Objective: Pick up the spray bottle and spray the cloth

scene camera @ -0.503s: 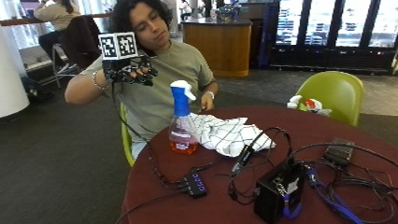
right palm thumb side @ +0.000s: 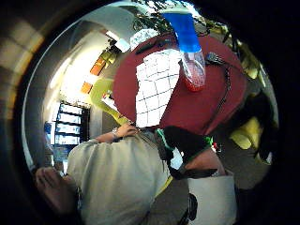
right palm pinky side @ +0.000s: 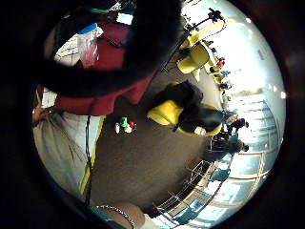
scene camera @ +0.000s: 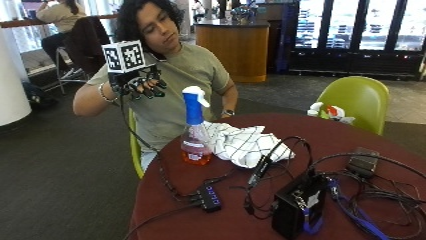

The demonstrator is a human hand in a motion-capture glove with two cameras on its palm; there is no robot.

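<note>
A spray bottle [scene camera: 194, 130] with a blue and white head and reddish liquid stands upright on the round dark red table [scene camera: 219, 220], near its edge by the person. It also shows in the thumb side palm view as the spray bottle [right palm thumb side: 190, 51]. A white checked cloth [scene camera: 243, 142] lies crumpled right beside it, also seen as the cloth [right palm thumb side: 157, 89]. My gloved right hand [scene camera: 143, 85] hangs in the air up and to the left of the bottle, apart from it, fingers loosely curled and holding nothing. The person's bare hand rests at the cloth's far side.
A black box [scene camera: 296, 207] with several cables and a small hub [scene camera: 210, 197] crowd the near and right part of the table. A green chair [scene camera: 356, 102] with a small toy [scene camera: 327, 112] stands behind the table. A wooden counter [scene camera: 239, 45] is farther back.
My gloved hand has stayed raised in much the same spot beside the person's shoulder. Bottle and cloth have not moved.
</note>
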